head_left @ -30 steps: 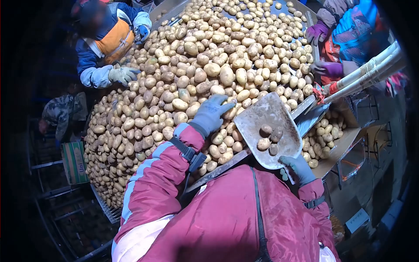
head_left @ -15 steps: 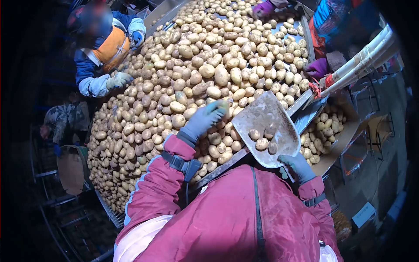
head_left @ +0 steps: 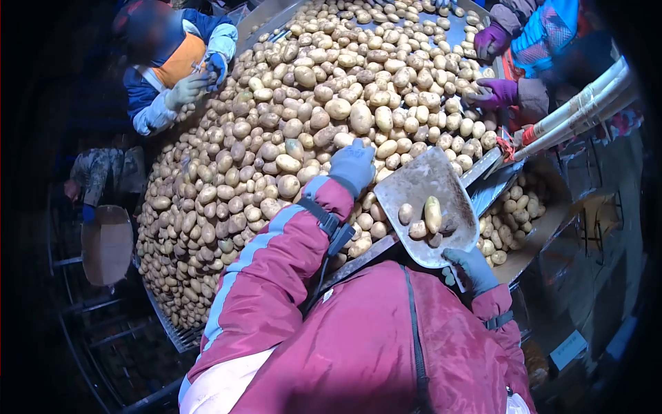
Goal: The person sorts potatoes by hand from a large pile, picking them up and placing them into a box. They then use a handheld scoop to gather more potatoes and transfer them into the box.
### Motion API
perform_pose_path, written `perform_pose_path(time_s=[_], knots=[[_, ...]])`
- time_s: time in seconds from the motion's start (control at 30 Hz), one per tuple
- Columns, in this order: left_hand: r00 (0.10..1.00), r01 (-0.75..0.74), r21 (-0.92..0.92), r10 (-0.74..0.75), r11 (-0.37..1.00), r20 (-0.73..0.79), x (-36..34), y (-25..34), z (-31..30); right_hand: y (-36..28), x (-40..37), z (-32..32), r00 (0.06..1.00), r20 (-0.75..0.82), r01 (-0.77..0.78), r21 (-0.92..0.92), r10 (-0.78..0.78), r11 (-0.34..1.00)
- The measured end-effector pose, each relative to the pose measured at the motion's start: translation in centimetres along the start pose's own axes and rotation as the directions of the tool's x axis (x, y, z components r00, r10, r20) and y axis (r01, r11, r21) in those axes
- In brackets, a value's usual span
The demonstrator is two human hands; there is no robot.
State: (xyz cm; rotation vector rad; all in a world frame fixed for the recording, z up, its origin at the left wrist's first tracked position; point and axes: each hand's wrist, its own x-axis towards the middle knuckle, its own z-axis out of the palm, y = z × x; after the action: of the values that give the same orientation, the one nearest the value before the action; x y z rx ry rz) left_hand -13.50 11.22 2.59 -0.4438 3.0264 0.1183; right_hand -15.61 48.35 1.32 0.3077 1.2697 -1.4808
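Observation:
Potatoes (head_left: 303, 76) are heaped over a wide sorting table. My left hand (head_left: 352, 165), in a grey-blue glove, reaches onto the heap with its fingers stretched forward over the potatoes, beside a pale potato (head_left: 343, 140). The undersides of those fingers are hidden. In my right hand (head_left: 472, 268), also gloved, is the handle of a worn, dirt-stained scoop (head_left: 422, 178). The scoop lies face up at the table's near edge. Inside it are several potatoes, among them a long yellow potato (head_left: 433, 214) and darker small ones near the handle end.
Across the heap on the left, a person in an orange and blue top (head_left: 181, 65) holds gloved hands together. Purple gloves (head_left: 498, 93) of another person touch potatoes on the right. Wrapped poles (head_left: 579, 107) slant there, above a box of potatoes (head_left: 514, 207). A cardboard container (head_left: 107, 245) stands left.
My left hand has moved forward and right on the heap, and the potato it held no longer shows in it. A long yellow potato now lies in the scoop. The purple gloves shifted.

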Motion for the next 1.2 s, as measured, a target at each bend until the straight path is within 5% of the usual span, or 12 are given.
perform_pose_path(time_s=[0.07, 0.4, 0.43, 0.5, 0.53, 0.6, 0.63, 0.67, 0.7, 0.77, 0.97, 1.2], knots=[[0.977, 0.057, 0.017, -0.06, 0.998, 0.206, 1.1, -0.1, -0.9, -0.7, -0.4, 0.2, 0.999, 0.011, -0.037, -0.018, 0.037, 0.999], [0.972, -0.053, -0.013, 0.055, 0.998, 0.227, -0.3, -2.5, -0.2, -2.5, -1.4, 1.1, 0.985, -0.035, -0.169, -0.028, 0.168, 0.985], [0.972, 0.052, -0.244, 0.007, 0.968, 0.235, -0.1, -3.3, 0.1, -2.2, -1.2, 0.7, 0.988, -0.03, -0.149, -0.017, 0.149, 0.989], [0.985, 0.144, -0.599, -0.056, 0.787, 0.163, -0.7, -2.8, -2.7, -2.9, -1.3, 1.3, 0.991, -0.045, -0.129, -0.008, 0.129, 0.992], [0.926, 0.365, -0.846, -0.055, 0.389, 0.375, -1.3, -1.5, -6.0, -2.9, -1.0, 1.5, 0.99, -0.032, -0.137, -0.015, 0.137, 0.99], [0.998, 0.041, -0.812, 0.012, 0.583, 0.059, -3.1, -1.0, -6.9, -3.7, -0.2, 1.9, 0.986, -0.033, -0.166, -0.053, 0.164, 0.985], [0.976, 0.212, -0.849, -0.067, 0.484, 0.205, -2.4, -2.3, -8.4, -4.2, -0.2, 2.7, 0.985, -0.041, -0.17, -0.066, 0.168, 0.983], [0.984, 0.056, -0.89, -0.176, 0.452, -0.027, -1.8, -6.7, -3.6, -4.5, 0.1, 3.0, 0.985, -0.033, -0.173, -0.077, 0.17, 0.982], [0.949, 0.172, -0.658, -0.303, 0.733, -0.089, -1.1, -10.0, -4.7, -4.7, 0.4, 3.3, 0.988, -0.022, -0.154, -0.076, 0.153, 0.985], [0.891, 0.296, -0.52, -0.428, 0.802, -0.153, -0.9, -18.6, -1.8, -4.9, 0.9, 3.9, 0.991, -0.003, -0.134, -0.082, 0.134, 0.988], [0.757, 0.636, -0.165, -0.651, 0.754, -0.056, 1.2, -14.2, -5.5, -6.6, 2.1, 5.8, 0.991, 0.005, -0.131, -0.133, 0.133, 0.982], [0.983, 0.156, -0.192, -0.172, 0.969, -0.07, 0.2, -14.0, -5.5, -8.8, 3.7, 8.9, 0.996, 0.009, -0.089, -0.127, 0.091, 0.988]])
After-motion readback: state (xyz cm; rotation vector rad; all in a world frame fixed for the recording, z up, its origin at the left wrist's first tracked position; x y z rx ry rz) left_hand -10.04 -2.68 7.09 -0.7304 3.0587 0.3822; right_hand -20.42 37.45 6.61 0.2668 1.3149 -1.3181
